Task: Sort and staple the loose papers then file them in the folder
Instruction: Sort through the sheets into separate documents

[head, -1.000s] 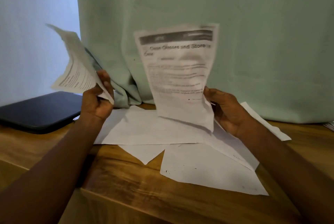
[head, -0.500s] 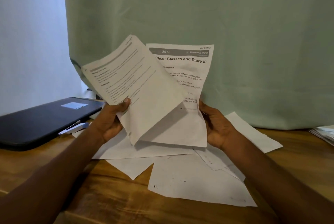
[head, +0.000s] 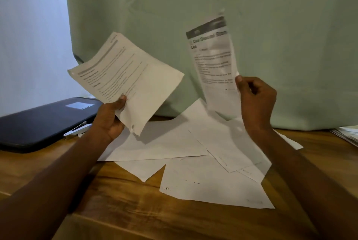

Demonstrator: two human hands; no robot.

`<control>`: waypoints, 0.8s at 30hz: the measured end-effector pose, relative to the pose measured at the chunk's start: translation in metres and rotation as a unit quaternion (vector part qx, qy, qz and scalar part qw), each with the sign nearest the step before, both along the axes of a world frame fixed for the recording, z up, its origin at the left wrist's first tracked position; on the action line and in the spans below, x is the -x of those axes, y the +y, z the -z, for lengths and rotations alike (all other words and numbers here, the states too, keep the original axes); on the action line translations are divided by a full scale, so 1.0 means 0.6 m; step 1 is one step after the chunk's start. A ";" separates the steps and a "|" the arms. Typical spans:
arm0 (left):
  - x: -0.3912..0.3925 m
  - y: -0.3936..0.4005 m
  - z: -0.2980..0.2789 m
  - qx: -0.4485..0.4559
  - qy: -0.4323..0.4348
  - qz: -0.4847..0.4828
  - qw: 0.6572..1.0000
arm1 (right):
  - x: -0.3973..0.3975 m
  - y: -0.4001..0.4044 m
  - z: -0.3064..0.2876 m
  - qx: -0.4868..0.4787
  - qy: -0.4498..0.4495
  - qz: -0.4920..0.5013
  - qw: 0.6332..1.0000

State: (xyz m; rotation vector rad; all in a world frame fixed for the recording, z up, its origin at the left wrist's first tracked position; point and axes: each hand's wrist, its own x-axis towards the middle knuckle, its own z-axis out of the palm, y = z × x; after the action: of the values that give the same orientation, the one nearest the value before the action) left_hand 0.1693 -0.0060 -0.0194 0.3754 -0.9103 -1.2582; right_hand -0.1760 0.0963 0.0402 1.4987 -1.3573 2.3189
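— Wooden desk (head: 120, 205) nearest me, is it? What lies on it?

— Yes, brown wood grain. On it I count about five loose white sheets (head: 211, 187), blank side up and overlapping one another; the pile is tangled enough that I may be off by one.

— And your hands?

— Both are raised above that pile, well apart. My left hand (head: 108, 119) pinches the lower edge of a printed page (head: 126, 77), thumb on top, the page tilted to the left with lines of text and a grey bar near its head. My right hand (head: 255, 102) has its fingers curled round the edge of a second printed page (head: 213, 61), held nearly upright; it has a dark header band and a bold title, blurred, so I cannot read it.

— So two sheets in hand. Where is the folder?

— One dark folder (head: 44, 121) lies flat on the desk to my left, beyond my left hand, with a pale label on its cover. At the far right edge sits a small stack of papers (head: 346, 133). Behind everything hangs a pale green curtain (head: 193, 7).
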 end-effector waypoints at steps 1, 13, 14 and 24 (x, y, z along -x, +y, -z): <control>-0.006 -0.003 0.001 0.000 0.009 -0.003 1.000 | 0.007 0.003 -0.001 -0.001 0.069 0.054 0.996; -0.053 0.012 0.001 -0.085 0.091 -0.035 0.992 | 0.061 -0.046 0.096 -0.472 0.478 0.120 0.731; -0.054 0.016 0.004 -0.103 0.103 -0.037 0.989 | 0.059 -0.047 0.094 -0.469 0.487 0.122 0.727; -0.036 0.046 -0.004 -0.079 0.139 -0.046 0.986 | -0.162 0.019 0.112 -0.357 0.483 -0.187 0.777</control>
State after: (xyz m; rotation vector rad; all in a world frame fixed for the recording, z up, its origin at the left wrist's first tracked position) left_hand 0.1911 0.0219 -0.0171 0.3519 -0.5528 -1.2632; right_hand -0.0786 0.1075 -0.0271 2.7645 -1.6689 0.6586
